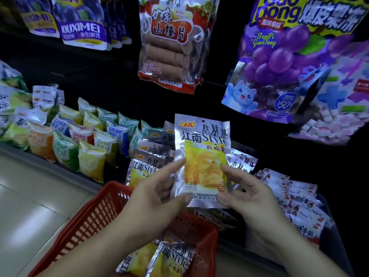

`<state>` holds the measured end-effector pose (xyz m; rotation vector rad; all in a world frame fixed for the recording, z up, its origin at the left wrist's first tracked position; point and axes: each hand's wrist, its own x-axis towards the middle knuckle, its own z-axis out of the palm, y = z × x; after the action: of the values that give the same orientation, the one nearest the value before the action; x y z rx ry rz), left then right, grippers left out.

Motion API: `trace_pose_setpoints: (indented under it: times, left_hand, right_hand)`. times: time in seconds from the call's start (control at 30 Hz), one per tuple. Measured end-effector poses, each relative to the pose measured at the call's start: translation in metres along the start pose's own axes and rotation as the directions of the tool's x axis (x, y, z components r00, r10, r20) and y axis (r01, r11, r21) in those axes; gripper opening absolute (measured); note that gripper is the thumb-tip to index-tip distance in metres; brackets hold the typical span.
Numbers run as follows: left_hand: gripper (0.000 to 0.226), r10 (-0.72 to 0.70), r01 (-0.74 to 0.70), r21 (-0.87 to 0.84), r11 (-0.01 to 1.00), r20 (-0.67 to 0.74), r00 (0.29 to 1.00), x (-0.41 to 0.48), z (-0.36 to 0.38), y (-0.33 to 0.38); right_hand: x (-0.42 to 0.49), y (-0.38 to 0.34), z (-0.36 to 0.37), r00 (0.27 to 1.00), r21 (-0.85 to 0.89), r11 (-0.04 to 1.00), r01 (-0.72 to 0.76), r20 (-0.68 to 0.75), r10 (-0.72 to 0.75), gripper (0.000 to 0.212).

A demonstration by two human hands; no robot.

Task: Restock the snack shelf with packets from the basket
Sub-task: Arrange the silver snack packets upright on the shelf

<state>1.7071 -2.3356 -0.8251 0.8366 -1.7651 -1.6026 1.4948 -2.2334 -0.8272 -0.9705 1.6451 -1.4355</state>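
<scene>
Nearest, a red basket (95, 220) sits at the bottom w/ more silver-yellow packets (171, 258) inside. Just above it, left hand (157, 198) & right hand (245, 192) pinch one packet (201, 154) upright btwn them, thumbs on its lower edge, fingers on its sides. Farther off, a row of same packets (151, 154) stands on the shelf (50, 163), w/ hanging bags (167, 47) beyond.

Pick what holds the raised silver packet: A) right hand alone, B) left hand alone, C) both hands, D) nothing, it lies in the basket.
C: the left hand and the right hand each pinch a lower edge of the silver packet, above the red basket.
</scene>
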Motion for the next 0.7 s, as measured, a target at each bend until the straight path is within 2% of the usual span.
trace_pose_setpoints:
  times: [0.03,0.1,0.13,0.17,0.23,0.3,0.37,0.4,0.43,0.5,0.53,0.6,0.63,0.67,0.7]
  left_hand:
    - [0.062,0.017,-0.017,-0.010,1.000,-0.035,0.999,-0.001,0.002,-0.002]
    - [0.047,0.040,-0.038,0.032,0.999,-0.086,0.995,-0.001,0.008,-0.009]
    - [0.042,0.060,-0.050,0.096,0.994,-0.101,0.993,-0.002,0.012,-0.012]
    - [0.038,0.105,-0.085,0.175,0.981,-0.110,0.988,-0.003,0.014,-0.014]
    - [0.034,0.305,-0.271,0.340,0.900,-0.050,0.951,-0.007,0.020,-0.014]
    - [0.029,0.462,-0.475,0.470,0.744,0.152,0.874,-0.012,0.030,-0.015]
    - [0.031,0.478,-0.563,0.577,0.592,0.311,0.821,-0.016,0.039,-0.018]
    - [0.036,0.450,-0.580,0.598,0.553,0.372,0.812,-0.017,0.041,-0.019]
    - [0.041,0.412,-0.592,0.583,0.556,0.426,0.806,-0.018,0.041,-0.019]
    - [0.048,0.389,-0.566,0.468,0.678,0.425,0.817,-0.016,0.034,-0.014]
    - [0.046,0.404,-0.518,0.413,0.749,0.336,0.851,-0.013,0.029,-0.011]
    - [0.037,0.376,-0.358,0.367,0.859,0.024,0.926,-0.002,0.015,-0.009]
    - [0.034,0.291,-0.241,0.327,0.914,-0.113,0.950,0.004,0.009,-0.008]
    - [0.036,0.157,-0.112,0.232,0.966,-0.186,0.970,0.008,0.004,-0.003]
    - [0.044,0.011,0.007,0.094,0.996,-0.195,0.981,0.011,0.002,0.001]
  right_hand:
    - [0.000,0.003,0.001,1.000,-0.064,0.998,0.012,0.003,-0.011,0.059]
    - [-0.002,0.006,0.003,0.998,-0.335,0.941,0.054,-0.012,-0.061,0.058]
    - [-0.005,0.004,0.006,0.993,-0.439,0.893,0.101,-0.014,-0.119,0.058]
    - [-0.008,0.001,0.010,0.985,-0.458,0.876,0.152,0.001,-0.171,0.058]
    - [-0.010,-0.005,0.018,0.983,-0.261,0.948,0.182,0.060,-0.172,0.055]
    - [-0.010,-0.012,0.026,0.985,0.007,0.995,0.095,0.145,-0.095,0.055]
    - [-0.008,-0.015,0.030,0.984,0.044,0.996,0.076,0.159,-0.083,0.056]
    - [-0.006,-0.013,0.029,0.987,0.019,0.996,0.088,0.136,-0.090,0.056]
    - [-0.004,-0.012,0.027,0.990,0.000,0.996,0.094,0.105,-0.093,0.059]
    - [-0.001,-0.008,0.021,0.997,-0.015,0.997,0.073,0.041,-0.073,0.066]
    - [0.000,-0.008,0.018,0.998,-0.003,0.998,0.061,0.032,-0.061,0.068]
    - [-0.001,-0.012,0.012,0.997,0.055,0.998,0.018,0.071,-0.022,0.069]
    - [-0.002,-0.014,0.010,0.994,0.084,0.996,0.003,0.112,-0.012,0.067]
    - [-0.002,-0.017,0.009,0.987,0.113,0.994,-0.012,0.163,-0.007,0.066]
    - [-0.003,-0.018,0.007,0.977,0.138,0.990,-0.035,0.215,0.004,0.064]
